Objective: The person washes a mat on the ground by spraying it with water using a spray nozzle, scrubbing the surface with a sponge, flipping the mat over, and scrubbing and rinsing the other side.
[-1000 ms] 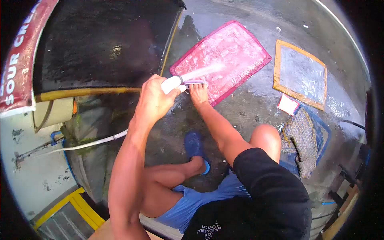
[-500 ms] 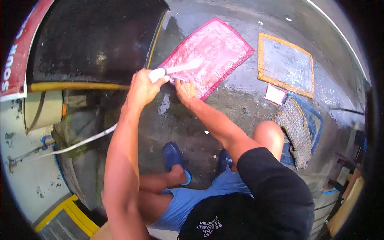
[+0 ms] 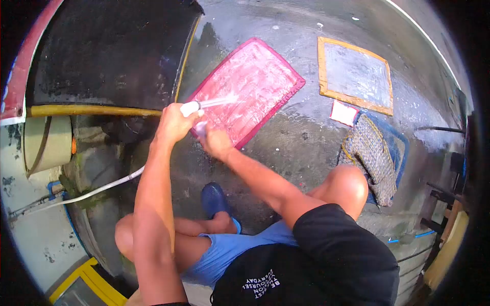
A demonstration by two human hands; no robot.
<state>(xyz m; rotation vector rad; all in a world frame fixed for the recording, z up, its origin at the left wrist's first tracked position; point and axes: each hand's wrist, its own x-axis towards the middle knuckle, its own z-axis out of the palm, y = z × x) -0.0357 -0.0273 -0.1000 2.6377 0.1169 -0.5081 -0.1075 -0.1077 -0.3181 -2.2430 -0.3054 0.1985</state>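
My left hand (image 3: 175, 122) is wrapped round the white nozzle (image 3: 190, 108) of a hose, and water sprays from it across a pink mat (image 3: 255, 76). The mat lies flat on the wet floor, with whitish suds or water over its surface. Beside the mat's near left edge, just below the nozzle, my right hand (image 3: 216, 142) is closed on a pale lilac object (image 3: 201, 128), blurred, perhaps a brush. A white hose (image 3: 109, 184) runs from the wall at the left and passes behind my left forearm.
A grey mat with an orange border (image 3: 354, 75), a small white cloth with a red edge (image 3: 344, 112) and a crumpled woven mat (image 3: 370, 153) over a blue-edged one lie at the right. A black panel (image 3: 112, 51) stands upper left. My blue shoe (image 3: 214, 198) is below my hands.
The pink mat has shifted left and slightly down in view. My right hand has drawn back from the mat's surface to its near left edge. Water still streams from the nozzle.
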